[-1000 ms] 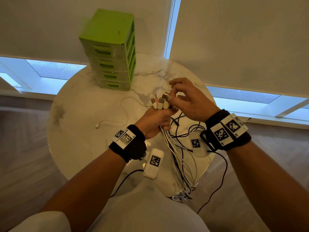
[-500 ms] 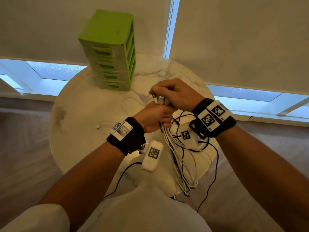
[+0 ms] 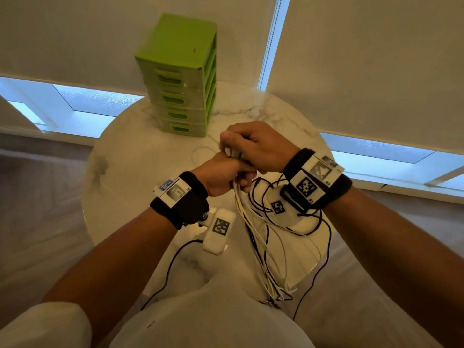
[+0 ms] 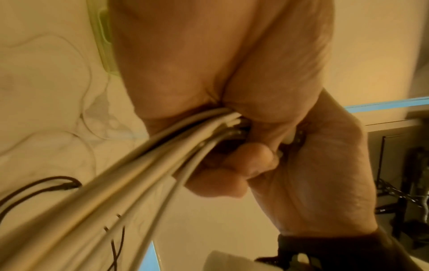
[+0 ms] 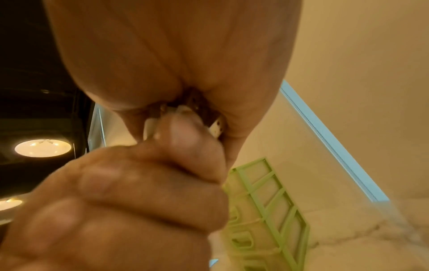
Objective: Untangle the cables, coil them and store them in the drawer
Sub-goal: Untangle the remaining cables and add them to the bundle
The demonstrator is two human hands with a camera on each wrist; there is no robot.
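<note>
Wrist rig rundown, both arms kitted out the same way

Each bare forearm wears a chunky black wristband: the left wristband (image 3: 187,200) and the right wristband (image 3: 324,177) both carry white cards on top, printed with small pictures and black-and-white square-pattern tags. A white rounded camera pod (image 3: 219,231) with its own square tag hangs just below the left wristband, and a second white pod (image 3: 277,205) sits tucked just under the right wristband. A thin black lead (image 3: 173,262) trails from the left pod down toward the lap, another black lead (image 3: 326,249) loops off the right one. Short white sleeve (image 3: 42,327) at the left shoulder, pale light-coloured clothing (image 3: 213,320) over the lap.
</note>
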